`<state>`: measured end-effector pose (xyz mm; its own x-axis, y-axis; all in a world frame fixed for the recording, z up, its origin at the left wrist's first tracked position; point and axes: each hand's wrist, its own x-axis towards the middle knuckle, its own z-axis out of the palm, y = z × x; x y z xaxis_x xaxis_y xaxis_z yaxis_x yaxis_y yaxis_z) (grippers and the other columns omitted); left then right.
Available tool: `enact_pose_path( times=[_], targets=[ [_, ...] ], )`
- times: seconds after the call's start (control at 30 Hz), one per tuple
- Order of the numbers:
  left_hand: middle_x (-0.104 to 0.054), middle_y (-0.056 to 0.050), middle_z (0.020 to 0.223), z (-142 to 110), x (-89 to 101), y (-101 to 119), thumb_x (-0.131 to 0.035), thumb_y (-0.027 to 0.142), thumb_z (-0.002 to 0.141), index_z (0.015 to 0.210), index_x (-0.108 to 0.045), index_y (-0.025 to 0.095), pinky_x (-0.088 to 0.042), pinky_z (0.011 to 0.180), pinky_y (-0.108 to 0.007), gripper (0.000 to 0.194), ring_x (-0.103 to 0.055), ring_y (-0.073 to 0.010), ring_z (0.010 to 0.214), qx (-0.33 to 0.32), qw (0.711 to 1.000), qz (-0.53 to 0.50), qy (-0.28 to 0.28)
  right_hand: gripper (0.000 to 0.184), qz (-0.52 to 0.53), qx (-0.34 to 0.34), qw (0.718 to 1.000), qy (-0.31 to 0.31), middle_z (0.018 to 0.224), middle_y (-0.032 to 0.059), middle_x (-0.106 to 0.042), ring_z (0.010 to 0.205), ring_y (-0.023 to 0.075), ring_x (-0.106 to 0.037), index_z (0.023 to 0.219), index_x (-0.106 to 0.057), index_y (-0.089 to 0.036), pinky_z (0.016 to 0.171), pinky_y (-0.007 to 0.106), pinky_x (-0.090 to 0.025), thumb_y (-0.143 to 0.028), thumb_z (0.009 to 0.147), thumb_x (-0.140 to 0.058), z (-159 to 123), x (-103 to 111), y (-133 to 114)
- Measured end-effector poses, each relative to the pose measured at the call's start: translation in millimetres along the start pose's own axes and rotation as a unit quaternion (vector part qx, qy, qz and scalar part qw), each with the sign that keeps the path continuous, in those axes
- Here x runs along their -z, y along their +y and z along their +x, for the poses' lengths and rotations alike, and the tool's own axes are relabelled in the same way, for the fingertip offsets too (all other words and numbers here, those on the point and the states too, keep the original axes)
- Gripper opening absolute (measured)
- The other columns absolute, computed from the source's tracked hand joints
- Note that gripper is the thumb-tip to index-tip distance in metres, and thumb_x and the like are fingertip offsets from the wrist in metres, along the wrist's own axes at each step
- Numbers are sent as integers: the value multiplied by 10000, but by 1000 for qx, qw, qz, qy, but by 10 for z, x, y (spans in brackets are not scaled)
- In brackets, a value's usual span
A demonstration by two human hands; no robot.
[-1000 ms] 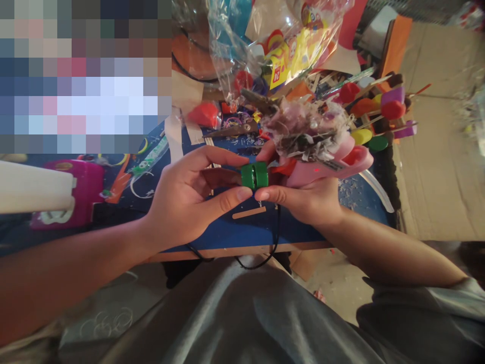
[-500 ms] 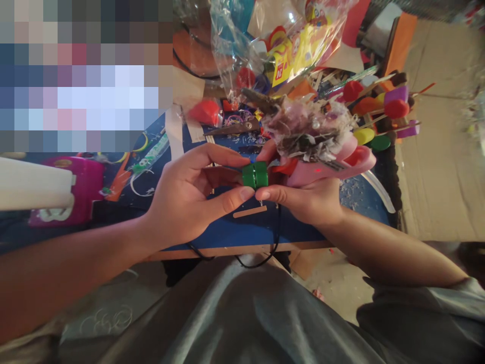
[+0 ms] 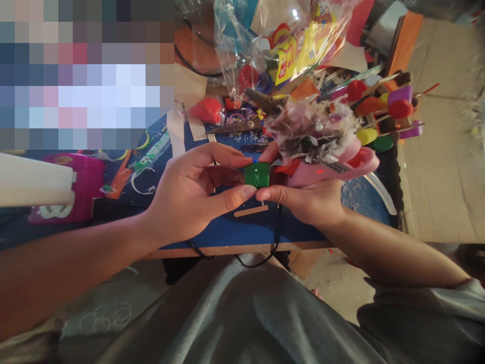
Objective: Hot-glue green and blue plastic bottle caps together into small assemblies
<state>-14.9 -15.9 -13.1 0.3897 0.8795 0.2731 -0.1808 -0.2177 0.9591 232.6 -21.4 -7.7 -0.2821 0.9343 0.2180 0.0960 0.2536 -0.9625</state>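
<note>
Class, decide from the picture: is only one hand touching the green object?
No, the left hand and the right hand both pinch the green object between thumb and fingers.

Loose, dark grey clothing drapes in soft folds over the lap; a grey sleeve shows on the right.

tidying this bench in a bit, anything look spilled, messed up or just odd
Two things stand out. Pale scraps are scattered over the blue tabletop, like spilled trimmings. The pink glue gun beside the right hand looks odd: ragged, dirty-looking fluff is stuck over it, hiding part of its body.
</note>
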Motion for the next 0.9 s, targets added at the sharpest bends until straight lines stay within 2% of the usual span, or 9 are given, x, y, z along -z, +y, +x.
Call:
enact_pose_path(
  times=[0.13,0.2,0.27,0.37,0.47,0.6,0.73,0.8,0.9],
  targets=[
    [-864,-45,1253,0,-13,12,-1041,261,944,1131,-876,254,-810,934,-354,249,-892,-197,1023,9,1000,-8,4,423,11,68,998,5,1356,-23,-944,1362,273,-894,1281,-925,-336,1281,425,-721,-364,897,-1100,-22,-5,41],
    [-869,-47,1252,-1,-19,15,-1045,264,940,1113,-879,246,-810,928,-357,240,-892,-201,1018,16,1000,-12,7,449,-1,74,997,6,1326,-36,-952,1319,267,-912,1272,-931,-338,1226,406,-752,-341,865,-1120,-34,13,56],
    [-875,-52,1262,-1,-20,8,-1042,265,946,1106,-881,244,-809,921,-358,228,-893,-205,1016,17,1000,-14,8,454,-13,68,997,14,1307,-37,-954,1304,278,-916,1259,-931,-331,1245,438,-746,-384,853,-1127,-42,27,62],
    [-879,-48,1258,-1,-13,-15,-1031,210,948,1153,-886,261,-805,910,-318,256,-894,-188,1013,-11,1000,-18,-4,459,-31,57,998,8,1361,-27,-939,1400,315,-879,1282,-924,-323,1374,525,-656,-498,892,-1091,-32,26,50],
    [-879,-36,1239,4,-6,-28,-1022,167,947,1192,-891,278,-798,898,-269,299,-891,-165,1008,-31,999,-23,-12,470,-7,64,998,-26,1491,-36,-902,1575,324,-784,1370,-892,-340,1473,533,-551,-521,960,-1035,10,15,7],
    [-883,-32,1230,18,-10,-8,-1026,201,951,1150,-892,286,-820,948,-335,254,-892,-188,1014,-16,1000,-19,-4,455,-6,61,997,-52,1623,-27,-842,1723,342,-653,1405,-870,-336,1580,567,-359,-505,1003,-1001,66,14,-75],
    [-875,-41,1232,21,-26,8,-1018,212,946,1114,-875,280,-834,977,-393,231,-894,-210,1051,-21,1000,-8,3,490,39,13,997,-64,1629,18,-841,1699,369,-677,1382,-870,-322,1546,559,-447,-310,933,-1066,83,7,-148],
    [-870,-45,1238,13,-32,9,-1014,222,950,1110,-860,275,-833,973,-400,228,-892,-210,1050,-23,1000,-1,8,482,52,-6,997,-62,1617,16,-846,1689,370,-686,1346,-875,-328,1533,555,-474,-267,910,-1071,88,-6,-182],
    [-866,-53,1232,-3,-29,9,-1026,282,945,1075,-834,270,-825,939,-397,232,-885,-222,1063,-24,999,21,15,398,54,-3,997,-54,1592,-17,-852,1714,353,-660,1246,-876,-343,1567,541,-410,-280,905,-1071,100,-26,-217]
  ],
)
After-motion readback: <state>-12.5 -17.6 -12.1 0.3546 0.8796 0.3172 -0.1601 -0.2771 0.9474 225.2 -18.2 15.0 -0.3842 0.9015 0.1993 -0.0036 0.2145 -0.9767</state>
